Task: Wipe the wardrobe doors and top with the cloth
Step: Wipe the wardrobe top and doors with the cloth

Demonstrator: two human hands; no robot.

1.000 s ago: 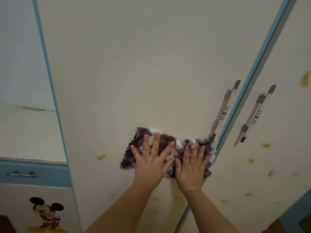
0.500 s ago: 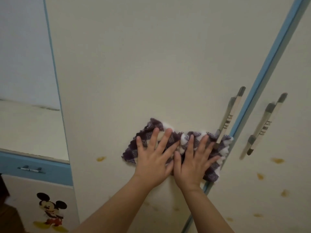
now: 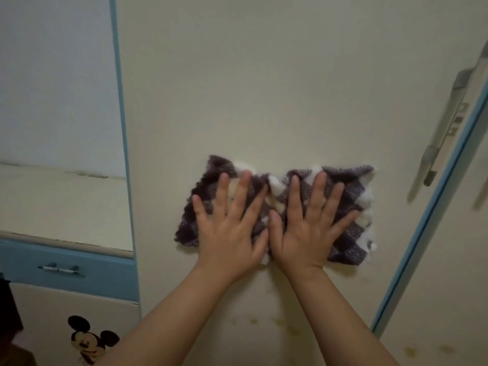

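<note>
A purple and white checked cloth (image 3: 351,207) lies spread flat against the cream wardrobe door (image 3: 264,88). My left hand (image 3: 232,228) presses on the cloth's left half with straight, spread fingers. My right hand (image 3: 306,228) presses on its right half the same way, thumbs nearly touching. Faint yellowish stains (image 3: 285,326) dot the door below my wrists.
A grey bar handle (image 3: 446,133) runs along the door's right edge, beside a blue strip (image 3: 422,233) and the second door (image 3: 449,299). To the left are a low cream shelf top (image 3: 60,207), a blue drawer (image 3: 66,268) and a cartoon mouse sticker (image 3: 89,339).
Both hands have slid the cloth left across the door, away from the handle. The small stain left of the cloth is no longer visible.
</note>
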